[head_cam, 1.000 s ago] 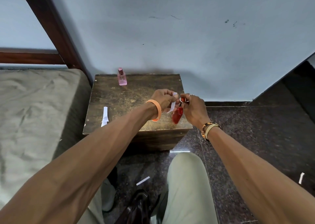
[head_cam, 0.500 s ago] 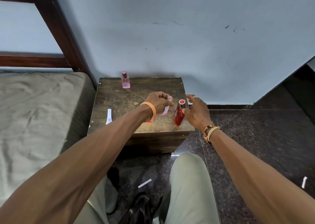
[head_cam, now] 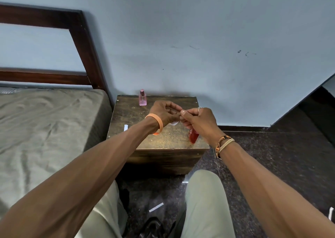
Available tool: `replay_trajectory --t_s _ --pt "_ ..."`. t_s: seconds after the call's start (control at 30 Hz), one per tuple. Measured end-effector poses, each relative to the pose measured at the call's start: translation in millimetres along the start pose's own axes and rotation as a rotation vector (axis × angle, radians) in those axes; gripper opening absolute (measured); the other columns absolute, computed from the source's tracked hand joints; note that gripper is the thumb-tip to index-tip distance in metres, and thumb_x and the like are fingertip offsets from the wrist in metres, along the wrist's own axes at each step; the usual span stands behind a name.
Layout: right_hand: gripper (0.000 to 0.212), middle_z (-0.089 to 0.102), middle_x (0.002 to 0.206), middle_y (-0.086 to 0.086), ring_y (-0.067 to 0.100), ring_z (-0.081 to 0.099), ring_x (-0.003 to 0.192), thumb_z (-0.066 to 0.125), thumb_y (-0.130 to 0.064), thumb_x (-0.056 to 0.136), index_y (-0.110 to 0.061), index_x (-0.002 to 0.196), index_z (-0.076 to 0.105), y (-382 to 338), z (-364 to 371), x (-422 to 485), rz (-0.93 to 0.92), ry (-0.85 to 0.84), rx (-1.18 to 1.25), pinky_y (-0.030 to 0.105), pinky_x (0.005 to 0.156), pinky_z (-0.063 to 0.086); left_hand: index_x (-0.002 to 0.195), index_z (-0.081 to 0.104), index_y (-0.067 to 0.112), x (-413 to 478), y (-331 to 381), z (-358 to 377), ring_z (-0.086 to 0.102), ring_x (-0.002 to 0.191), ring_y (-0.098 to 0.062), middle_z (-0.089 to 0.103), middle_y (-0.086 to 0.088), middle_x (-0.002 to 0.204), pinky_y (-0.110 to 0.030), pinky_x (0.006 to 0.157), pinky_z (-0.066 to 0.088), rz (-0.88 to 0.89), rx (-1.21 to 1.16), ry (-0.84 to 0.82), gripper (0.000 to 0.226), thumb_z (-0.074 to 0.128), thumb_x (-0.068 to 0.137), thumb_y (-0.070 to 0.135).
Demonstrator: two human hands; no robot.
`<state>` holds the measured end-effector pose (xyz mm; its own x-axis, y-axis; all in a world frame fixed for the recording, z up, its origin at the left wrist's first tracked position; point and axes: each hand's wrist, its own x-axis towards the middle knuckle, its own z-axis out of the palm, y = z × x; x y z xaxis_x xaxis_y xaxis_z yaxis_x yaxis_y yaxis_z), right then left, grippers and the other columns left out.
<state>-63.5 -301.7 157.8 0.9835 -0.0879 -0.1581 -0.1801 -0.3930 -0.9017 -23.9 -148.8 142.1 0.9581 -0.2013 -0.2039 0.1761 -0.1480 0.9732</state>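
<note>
My left hand, with an orange wristband, holds a white paper strip in its curled fingers above the wooden box table. My right hand has come up against the left. Its thumb and curled fingers meet the left fingertips at the strip. A red bottle stands on the table's right front part, mostly hidden under my right wrist, and neither hand holds it.
A small pink perfume bottle stands at the table's back edge by the wall. Another white strip lies at the table's left edge, and one more on the dark floor between my knees. A bed lies to the left.
My right hand set the red bottle down on the table, let go of it, and moved left to meet my left hand at the strip. The camera has tilted up.
</note>
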Motion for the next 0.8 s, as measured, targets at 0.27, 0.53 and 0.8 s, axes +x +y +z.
replay_trajectory --t_s 0.27,0.53,0.8 --pt "0.016 0.073 0.077 0.004 0.014 0.068 0.069 0.07 -0.023 0.091 -0.008 0.094 0.073 -40 1 -10 0.027 0.091 0.279 0.03 0.071 0.056 0.093 0.067 0.005 -18 0 -37 0.064 0.062 -0.015 0.07 -0.009 0.084 -0.028 0.058 0.056 -0.021 -0.154 0.22 0.03 0.072 0.084 0.033" --pt "0.018 0.072 0.075 0.01 0.018 0.066 0.065 0.075 -0.016 0.084 -0.001 0.092 0.071 -61 -6 -10 0.081 -0.041 0.491 0.028 0.064 0.057 0.088 0.067 0.011 -30 -19 -78 0.064 0.068 -0.016 0.072 -0.006 0.081 -0.033 0.071 0.059 -0.101 -0.05 0.482 0.026 0.061 0.092 0.036" --pt "0.012 0.074 0.08 0.013 0.013 0.062 0.061 0.073 -0.014 0.088 -0.002 0.092 0.074 -52 12 -9 0.067 0.004 0.223 0.025 0.062 0.055 0.091 0.069 0.017 -30 -21 -71 0.069 0.075 -0.019 0.073 -0.002 0.08 -0.039 0.081 0.059 -0.014 0.201 0.398 0.02 0.061 0.092 0.035"
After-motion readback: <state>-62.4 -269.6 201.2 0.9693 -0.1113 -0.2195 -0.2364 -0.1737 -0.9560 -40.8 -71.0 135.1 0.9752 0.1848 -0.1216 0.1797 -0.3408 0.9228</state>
